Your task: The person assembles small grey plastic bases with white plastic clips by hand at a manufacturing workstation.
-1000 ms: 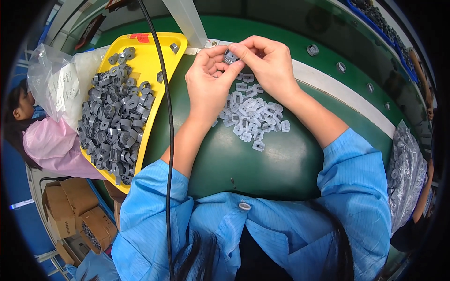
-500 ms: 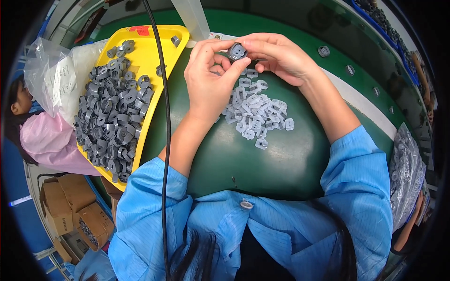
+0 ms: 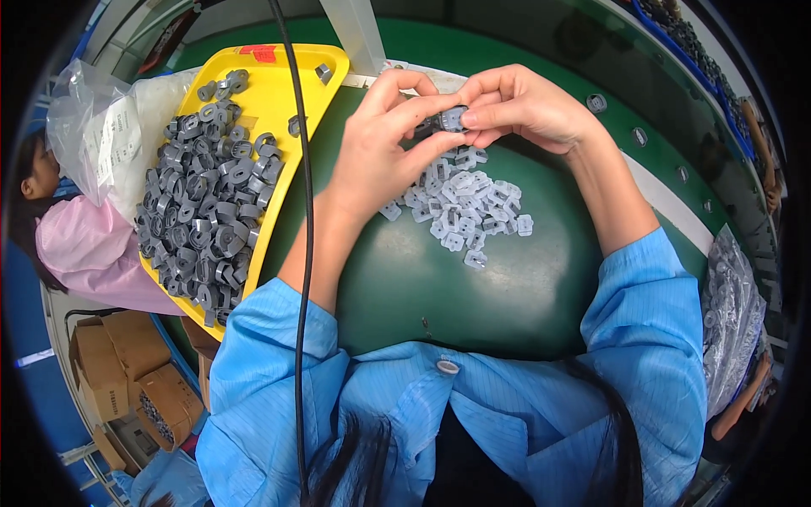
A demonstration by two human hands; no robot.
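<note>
I see the grey plastic part (image 3: 453, 119) raised just beyond the translucent pieces (image 3: 463, 201) on the table (image 3: 395, 291). My left grip (image 3: 372, 152), fingers drawn in, pinches its darker end; my right grip (image 3: 536, 111) pinches its paler end between fingertips.

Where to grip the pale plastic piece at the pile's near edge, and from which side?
Pinch the pale plastic piece by its left and right edges, probably from the near side: it lies low on the green table, and the rest of the pile sits on its far side.
</note>
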